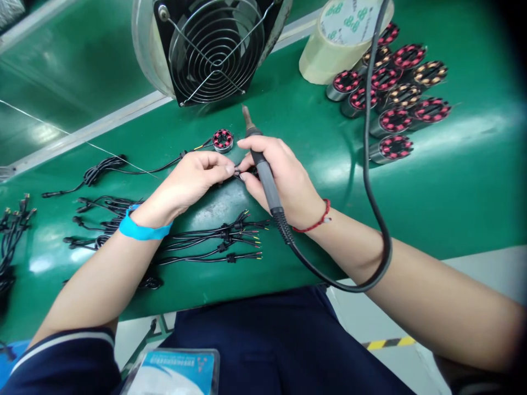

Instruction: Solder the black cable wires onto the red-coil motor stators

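My left hand (201,174) is closed in a pinch on what looks like the end of a black cable, mostly hidden by the fingers. Fingertips of my right hand (284,175) meet it at the same small dark piece. A soldering iron (267,178) also rests in my right hand, its tip pointing up and away toward the fan. Just beyond the fingertips stands a motor stator (223,140) with red windings, joined by thin wires to a coiled black cable (105,169). Several black cables (224,233) with bared coloured wire ends lie below my hands.
A fan (216,55) with a wire guard stands at the back. Right of it are a big tape roll (329,55) and several wound stators (395,118). The iron's cord (370,164) loops over my right forearm. More cables (14,236) lie far left.
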Demonstrator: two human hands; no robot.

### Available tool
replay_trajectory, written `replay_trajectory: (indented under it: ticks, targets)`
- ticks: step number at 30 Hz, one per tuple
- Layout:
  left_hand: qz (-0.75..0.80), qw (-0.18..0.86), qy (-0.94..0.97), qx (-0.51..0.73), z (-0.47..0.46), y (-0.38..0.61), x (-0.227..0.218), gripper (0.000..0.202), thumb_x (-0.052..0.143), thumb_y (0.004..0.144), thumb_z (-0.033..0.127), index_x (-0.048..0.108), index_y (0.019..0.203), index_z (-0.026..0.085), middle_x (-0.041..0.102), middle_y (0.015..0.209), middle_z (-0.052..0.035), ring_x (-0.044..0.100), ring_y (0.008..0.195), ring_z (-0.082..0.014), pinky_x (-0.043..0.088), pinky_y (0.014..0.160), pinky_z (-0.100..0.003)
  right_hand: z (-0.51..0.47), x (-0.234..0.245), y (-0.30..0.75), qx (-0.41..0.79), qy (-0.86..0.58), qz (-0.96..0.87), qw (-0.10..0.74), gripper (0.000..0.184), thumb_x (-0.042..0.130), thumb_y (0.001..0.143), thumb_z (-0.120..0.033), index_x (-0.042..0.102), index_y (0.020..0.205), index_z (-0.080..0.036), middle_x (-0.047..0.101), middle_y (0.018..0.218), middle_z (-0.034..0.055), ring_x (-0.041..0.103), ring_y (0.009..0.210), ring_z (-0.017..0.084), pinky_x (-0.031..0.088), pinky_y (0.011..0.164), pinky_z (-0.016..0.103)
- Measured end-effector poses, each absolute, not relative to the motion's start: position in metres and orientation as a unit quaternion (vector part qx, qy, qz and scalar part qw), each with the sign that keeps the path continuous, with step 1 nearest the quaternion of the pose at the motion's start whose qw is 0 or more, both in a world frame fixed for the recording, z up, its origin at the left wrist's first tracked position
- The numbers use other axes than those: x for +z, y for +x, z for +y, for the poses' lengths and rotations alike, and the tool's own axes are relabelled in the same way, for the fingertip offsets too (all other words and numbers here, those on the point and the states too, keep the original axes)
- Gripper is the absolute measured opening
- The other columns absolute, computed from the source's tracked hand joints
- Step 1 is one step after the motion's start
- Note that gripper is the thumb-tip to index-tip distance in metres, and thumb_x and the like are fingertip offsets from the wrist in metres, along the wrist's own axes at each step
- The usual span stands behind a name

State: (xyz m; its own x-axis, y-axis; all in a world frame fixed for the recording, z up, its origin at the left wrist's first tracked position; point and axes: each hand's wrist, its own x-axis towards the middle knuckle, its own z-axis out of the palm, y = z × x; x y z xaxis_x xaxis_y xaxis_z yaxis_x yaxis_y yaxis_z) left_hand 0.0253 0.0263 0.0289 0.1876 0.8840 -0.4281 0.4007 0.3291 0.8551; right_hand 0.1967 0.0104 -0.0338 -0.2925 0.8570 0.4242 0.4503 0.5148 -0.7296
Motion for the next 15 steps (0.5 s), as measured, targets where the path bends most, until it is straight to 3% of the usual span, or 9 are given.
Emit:
replay_trajectory:
  ticks: [6, 15]
  targets:
    - [0.608, 0.55, 0.529, 0.22, 0.0252, 0.0265, 0.0245, 0.008, 0.067, 0.07, 0.022, 0.067, 0.071, 0.014, 0.063, 0.068, -0.0002, 0.049, 0.061, -0.0079, 0.038, 0.06, -0.022, 0.0099, -0.0312, 0.1955, 0.234, -0.421, -0.767, 0.424, 0.043, 0.049, 0.079, -0.011, 0.05, 0.12, -0.024, 0.068, 0.086, 0.0007, 0.06, 0.091, 0.024, 0.049, 0.087, 0.044]
    - [0.614, 0.535, 0.537, 0.22, 0.0258, 0.0281, 0.0252, 0.009, 0.068, 0.069, 0.023, 0.066, 0.067, 0.014, 0.06, 0.062, 0.0006, 0.046, 0.057, -0.0079, 0.036, 0.055, -0.023, 0.011, -0.0276, 0.1995, 0.213, -0.385, -0.78, 0.445, 0.042, 0.051, 0.081, -0.007, 0.047, 0.122, -0.02, 0.07, 0.092, 0.0014, 0.061, 0.086, 0.02, 0.05, 0.086, 0.041]
